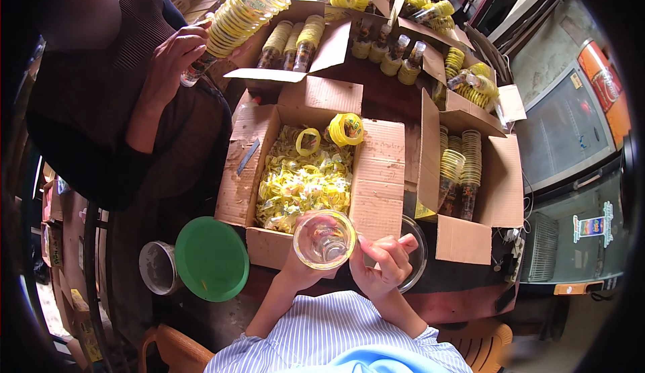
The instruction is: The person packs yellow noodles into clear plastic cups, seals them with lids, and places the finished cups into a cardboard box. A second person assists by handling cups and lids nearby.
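Observation:
In my left hand (299, 271) is a clear plastic cup (324, 238), its round mouth turned up toward me and its rim edged in yellow. My right hand (384, 263) is beside the cup, thumb and forefinger pinched against the right side of its rim. Whatever is between those fingertips is too small to make out. Just beyond the cup stands an open cardboard box (377, 164) filled with yellow and white scraps (306, 188). A yellow ring (308, 142) and a stack of yellow-rimmed rings (345, 130) lie at its far end.
At the left, a co-worker's hand (180, 54) holds a tall stack of yellow-rimmed cups (245, 15). A green round lid (211, 259) leans by a white tub (158, 267). Boxes with stacked cups (471, 164) stand right and behind. Bottles with yellow rings (408, 64) stand farther back.

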{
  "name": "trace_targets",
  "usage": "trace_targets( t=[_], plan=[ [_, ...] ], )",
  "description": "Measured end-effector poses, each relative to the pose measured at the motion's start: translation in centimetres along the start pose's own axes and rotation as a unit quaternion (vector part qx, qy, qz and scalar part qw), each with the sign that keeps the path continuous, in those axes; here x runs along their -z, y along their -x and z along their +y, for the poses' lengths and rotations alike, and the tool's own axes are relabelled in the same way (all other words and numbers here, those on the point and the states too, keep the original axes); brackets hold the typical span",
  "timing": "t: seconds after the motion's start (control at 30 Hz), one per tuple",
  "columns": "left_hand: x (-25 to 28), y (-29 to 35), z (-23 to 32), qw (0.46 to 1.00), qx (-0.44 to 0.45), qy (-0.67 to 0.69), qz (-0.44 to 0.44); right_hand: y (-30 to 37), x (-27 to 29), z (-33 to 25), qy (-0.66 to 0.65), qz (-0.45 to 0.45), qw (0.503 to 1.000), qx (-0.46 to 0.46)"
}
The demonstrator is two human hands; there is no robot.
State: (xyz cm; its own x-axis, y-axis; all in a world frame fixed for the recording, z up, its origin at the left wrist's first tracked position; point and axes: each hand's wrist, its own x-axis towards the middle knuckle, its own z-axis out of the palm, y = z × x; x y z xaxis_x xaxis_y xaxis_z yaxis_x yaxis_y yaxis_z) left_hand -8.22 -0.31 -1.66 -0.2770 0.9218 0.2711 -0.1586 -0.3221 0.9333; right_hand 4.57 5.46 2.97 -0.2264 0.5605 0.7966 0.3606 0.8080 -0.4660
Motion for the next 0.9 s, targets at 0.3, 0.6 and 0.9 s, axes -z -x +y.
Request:
trace_targets(
  t=[0.3,0.6,0.9],
  plan=[
    [0.2,0.1,-0.5,0.998,0.023,0.036,-0.039,-0.9,-1.2,1.4,0.03,-0.032,0.999,0.001],
    [0.3,0.1,-1.4,0.992,0.019,0.121,0.012,0.0,-0.1,0.3,0.015,-0.01,0.999,-0.034],
    [0.3,0.2,-0.2,0.996,0.018,0.092,-0.014,-0.2,-0.4,0.2,0.026,-0.02,0.999,0.024]
  ],
)
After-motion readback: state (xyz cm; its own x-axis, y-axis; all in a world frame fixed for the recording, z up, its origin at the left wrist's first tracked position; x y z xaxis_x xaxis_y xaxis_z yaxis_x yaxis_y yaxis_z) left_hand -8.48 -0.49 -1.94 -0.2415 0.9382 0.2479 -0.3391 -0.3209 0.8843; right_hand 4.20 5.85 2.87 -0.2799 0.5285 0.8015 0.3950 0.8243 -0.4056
